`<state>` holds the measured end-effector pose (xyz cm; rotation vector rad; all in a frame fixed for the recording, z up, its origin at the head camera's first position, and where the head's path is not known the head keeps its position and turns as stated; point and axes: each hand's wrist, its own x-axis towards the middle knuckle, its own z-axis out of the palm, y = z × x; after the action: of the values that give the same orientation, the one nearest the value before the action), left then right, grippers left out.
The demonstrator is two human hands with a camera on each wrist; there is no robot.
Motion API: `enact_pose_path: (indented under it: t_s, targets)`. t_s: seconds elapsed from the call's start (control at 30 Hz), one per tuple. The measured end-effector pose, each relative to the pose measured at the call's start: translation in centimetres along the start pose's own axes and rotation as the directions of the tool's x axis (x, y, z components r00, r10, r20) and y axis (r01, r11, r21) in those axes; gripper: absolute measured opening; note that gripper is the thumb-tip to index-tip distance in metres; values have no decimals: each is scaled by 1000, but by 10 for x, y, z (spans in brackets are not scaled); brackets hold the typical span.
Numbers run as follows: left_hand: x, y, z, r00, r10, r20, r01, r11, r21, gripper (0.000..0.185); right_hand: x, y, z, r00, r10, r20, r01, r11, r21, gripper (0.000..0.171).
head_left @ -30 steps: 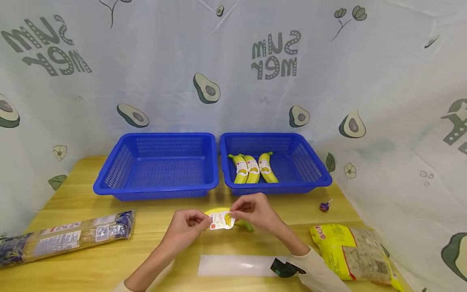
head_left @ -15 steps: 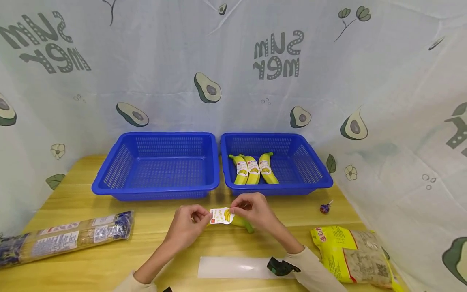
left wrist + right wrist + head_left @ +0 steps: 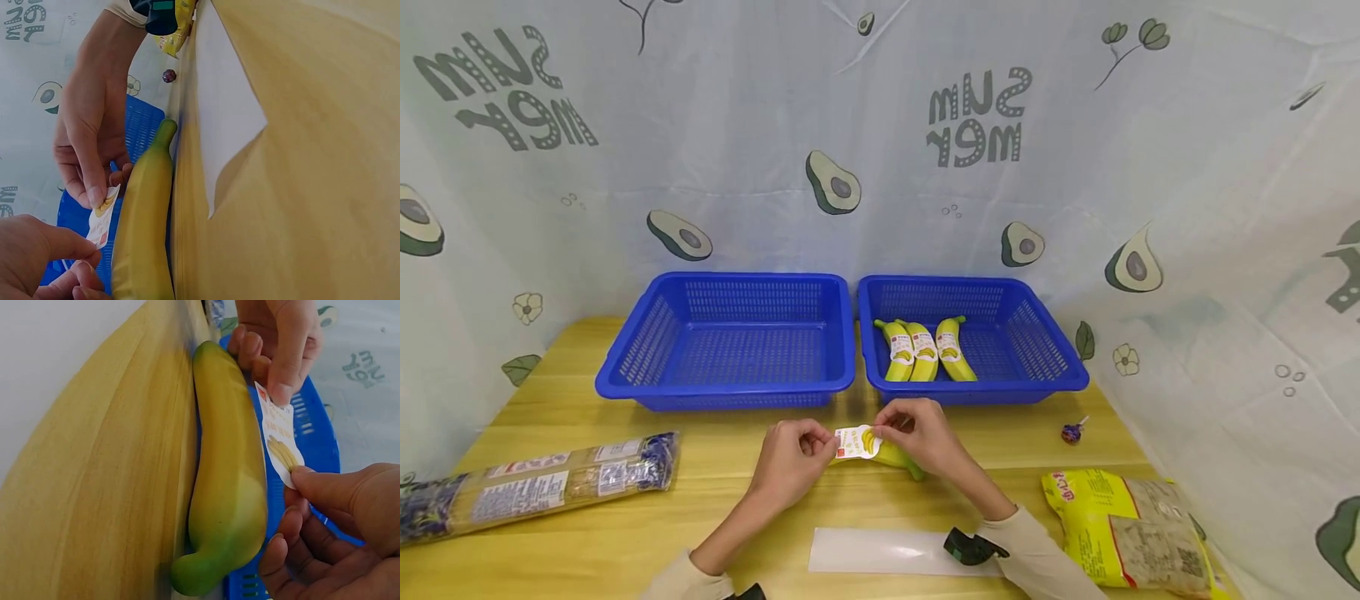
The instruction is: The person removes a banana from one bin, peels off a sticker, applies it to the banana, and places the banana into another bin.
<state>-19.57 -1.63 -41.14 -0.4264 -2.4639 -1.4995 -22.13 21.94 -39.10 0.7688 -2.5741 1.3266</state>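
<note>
A white label sticker (image 3: 856, 442) printed with bananas is stretched between both hands, just above a yellow banana (image 3: 895, 457) with a green stem. The left hand (image 3: 790, 458) pinches its left end between thumb and finger. At the other end, the right hand (image 3: 917, 429) pinches the printed-banana side. In the left wrist view the banana (image 3: 144, 212) lies on the table beneath the label (image 3: 103, 219). The right wrist view shows the label (image 3: 278, 434) close over the banana's upper side; whether they touch, I cannot tell.
Behind the hands stand two blue baskets, a left basket (image 3: 722, 390) and a right basket (image 3: 1045, 385) with three labelled bananas (image 3: 922, 354). A white paper strip (image 3: 887, 552) lies in front. Noodle pack (image 3: 550, 483) left; lollipop (image 3: 1072, 432) and yellow bag (image 3: 1127, 525) right.
The label has moved slightly up and turned more level over the banana, whose far edge it now covers. Both hands keep their pinch, and the left hand has shifted a little right.
</note>
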Motion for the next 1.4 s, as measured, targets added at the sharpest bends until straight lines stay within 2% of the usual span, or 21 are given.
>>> enact_pose_path:
  t_s: [0.3, 0.8, 0.97, 1.1, 1.23, 1.4]
  targets:
    - [-2, -2, 6, 1000, -3, -11, 3, 999, 38, 18, -2, 4, 6, 1000, 9, -25, -10, 999, -34, 8]
    - [-2, -5, 12, 994, 39, -99, -29, 994, 103, 23, -1, 8, 15, 997, -19, -81, 15, 999, -43, 11]
    - [-4, -6, 13, 994, 34, -107, -22, 993, 113, 28, -3, 9, 17, 992, -73, -104, 67, 996, -61, 13]
    - [-4, -7, 14, 991, 63, -120, -49, 993, 110, 29, -3, 11, 18, 980, -155, -123, 144, 985, -94, 13]
    - [-5, -6, 14, 991, 75, -112, -64, 994, 94, 23, -4, 12, 18, 973, -205, -103, 193, 974, -119, 14]
    - [-6, -6, 14, 993, 81, -87, -73, 992, 99, 19, -5, 14, 17, 971, -227, -70, 217, 969, -118, 11]
